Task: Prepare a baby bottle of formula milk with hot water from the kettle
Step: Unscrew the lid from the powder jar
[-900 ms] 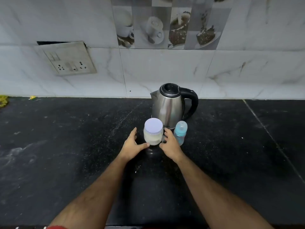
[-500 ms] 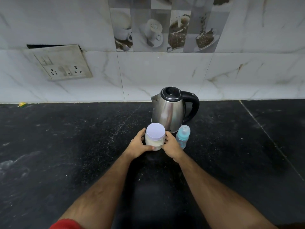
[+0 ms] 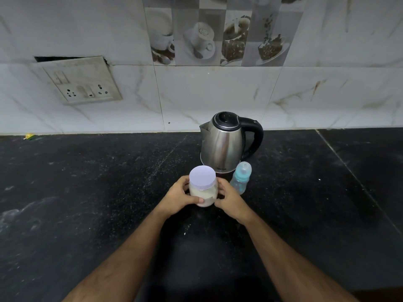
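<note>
A clear formula jar (image 3: 203,188) with a pale lilac lid and white powder inside is held between both hands at the middle of the black counter. My left hand (image 3: 177,198) wraps its left side, thumb across the front. My right hand (image 3: 231,198) grips its right side. Just to the right stands a small baby bottle (image 3: 240,177) with a teal collar and clear cap, upright and untouched. Behind both stands a steel kettle (image 3: 224,142) with a black lid and handle, its spout pointing left.
The black stone counter (image 3: 87,192) stretches wide to both sides, with a seam at the right. A marble-tiled wall (image 3: 218,92) rises behind it, carrying a socket plate (image 3: 82,81) at the left. A small yellow scrap (image 3: 29,136) lies at the far left edge.
Both hands have closed from loosely touching the jar to gripping it, and the jar has come slightly toward me and off the spot beside the kettle.
</note>
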The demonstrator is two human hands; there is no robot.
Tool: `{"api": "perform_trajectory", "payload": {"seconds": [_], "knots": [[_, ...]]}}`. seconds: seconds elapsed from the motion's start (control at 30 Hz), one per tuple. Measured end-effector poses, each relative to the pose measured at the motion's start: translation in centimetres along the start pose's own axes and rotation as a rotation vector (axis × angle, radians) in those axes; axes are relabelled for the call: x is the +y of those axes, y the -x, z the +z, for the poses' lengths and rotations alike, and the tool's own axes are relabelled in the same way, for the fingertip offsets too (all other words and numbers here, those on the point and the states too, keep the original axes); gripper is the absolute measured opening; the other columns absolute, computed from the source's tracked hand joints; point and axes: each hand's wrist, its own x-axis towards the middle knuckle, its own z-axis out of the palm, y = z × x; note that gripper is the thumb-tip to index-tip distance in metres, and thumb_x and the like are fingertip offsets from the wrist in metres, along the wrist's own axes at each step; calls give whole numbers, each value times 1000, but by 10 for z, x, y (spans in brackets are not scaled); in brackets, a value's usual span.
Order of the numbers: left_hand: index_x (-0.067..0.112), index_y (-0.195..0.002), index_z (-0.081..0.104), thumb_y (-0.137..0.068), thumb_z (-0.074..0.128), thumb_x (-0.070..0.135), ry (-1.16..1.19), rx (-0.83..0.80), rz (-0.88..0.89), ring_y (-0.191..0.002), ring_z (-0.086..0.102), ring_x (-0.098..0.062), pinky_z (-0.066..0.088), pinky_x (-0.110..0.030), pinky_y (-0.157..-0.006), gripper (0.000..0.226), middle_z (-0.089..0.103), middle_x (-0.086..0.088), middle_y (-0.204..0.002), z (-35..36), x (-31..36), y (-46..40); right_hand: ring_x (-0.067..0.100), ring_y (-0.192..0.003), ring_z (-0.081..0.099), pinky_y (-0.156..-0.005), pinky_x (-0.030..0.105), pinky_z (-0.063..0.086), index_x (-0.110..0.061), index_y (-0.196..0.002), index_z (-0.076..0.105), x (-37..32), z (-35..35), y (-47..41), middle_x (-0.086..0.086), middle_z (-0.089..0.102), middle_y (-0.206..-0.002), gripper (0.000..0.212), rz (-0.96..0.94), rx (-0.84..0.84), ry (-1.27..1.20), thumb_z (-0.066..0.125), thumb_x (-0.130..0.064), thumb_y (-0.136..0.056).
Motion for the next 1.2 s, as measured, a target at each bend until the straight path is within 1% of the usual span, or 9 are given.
{"api": "perform_trajectory", "payload": {"seconds": [0.1, 0.23, 0.37, 0.43, 0.53, 0.6, 0.77, 0.93, 1.2], "knots": [[10, -127, 50, -61, 89, 5, 88, -40, -17, -117, 65, -17, 51, -33, -100, 77, 67, -6, -125, -1, 7, 14, -2, -120, 56, -90, 19, 52, -23, -132, 41, 4, 3, 13, -13, 55, -130, 76, -9, -42, -35, 84, -5, -73], [12, -124, 53, -58, 90, 16, 138, -42, -54, -107, 70, -17, 56, -27, -87, 76, 71, -7, -119, 7, 16, 31, 11, -125, 56, -99, 33, 52, -19, -139, 35, 9, 11, 26, -1, 52, -137, 93, -52, -29, -111, 90, -7, -66], [11, -123, 55, -74, 86, 29, 195, -141, -128, -110, 69, -16, 55, -28, -90, 60, 71, -5, -119, 17, 22, 44, 20, -122, 60, -99, 36, 52, -11, -136, 38, 4, 17, 36, 10, 57, -133, 91, -71, 23, -174, 91, -12, -62], [11, -123, 59, -82, 70, 45, 152, -144, -129, -112, 67, -13, 54, -29, -94, 54, 72, -3, -119, 17, 30, 47, 24, -121, 61, -100, 38, 52, -8, -136, 41, 0, 15, 42, 13, 60, -131, 88, -65, 23, -223, 89, -13, -62], [14, -141, 47, -80, 62, 48, 82, -56, -66, -123, 59, -15, 42, -40, -112, 71, 63, -2, -131, 15, 48, 43, 17, -116, 64, -93, 30, 53, -17, -132, 47, -7, 9, 54, 2, 66, -124, 76, -46, -51, -229, 86, -12, -67], [16, -149, 37, -80, 64, 42, 90, -105, -7, -125, 58, -13, 42, -39, -112, 79, 59, -2, -137, 17, 63, 39, 14, -114, 64, -92, 27, 52, -23, -130, 50, -11, 8, 63, -2, 68, -122, 75, -5, -125, -210, 86, -23, -64], [20, -138, 50, -73, 79, 51, 64, -305, 26, -114, 67, -20, 54, -33, -96, 79, 70, -7, -123, 29, 80, 36, 30, -123, 60, -100, 51, 49, -23, -136, 52, -11, 0, 78, 11, 64, -131, 69, 57, -198, -303, 79, -31, -72], [18, -121, 62, -87, 73, 8, 48, -165, 53, -92, 72, -17, 54, -33, -84, 37, 76, -4, -98, 51, 79, 27, 34, -121, 60, -100, 55, 49, -15, -135, 52, -14, 1, 82, 16, 64, -129, 71, 52, -134, -366, 80, -29, -71], [16, -116, 60, -86, 72, 2, 41, -173, 103, -91, 73, -22, 57, -35, -81, 35, 76, -12, -101, 47, 96, 27, 32, -114, 65, -99, 44, 52, -5, -128, 55, -27, 13, 82, 18, 68, -121, 62, -40, 19, -356, 79, -13, -71]]}}
